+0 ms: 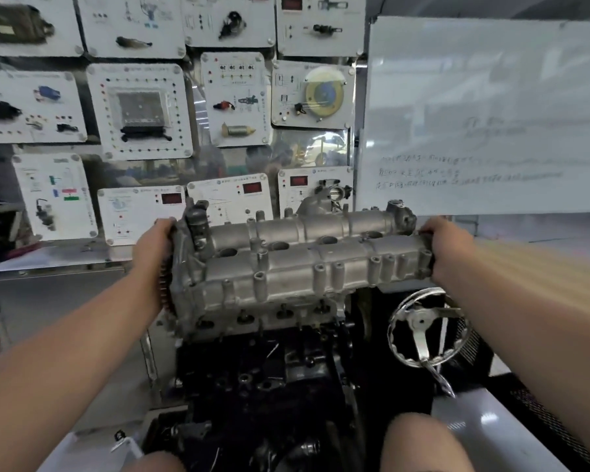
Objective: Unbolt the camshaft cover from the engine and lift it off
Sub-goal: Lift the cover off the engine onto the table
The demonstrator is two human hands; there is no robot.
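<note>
The camshaft cover (293, 264) sits above the engine (263, 369), left hand (154, 247) and right hand (447, 248) fingers gripping its ends.

Both arms reach forward, wide apart. Left hand (154, 247) grips with curled fingers. Right hand (448, 248) grips likewise, knuckles up.

Silver-grey camshaft cover (297, 260) above a black engine (269, 376).
</note>
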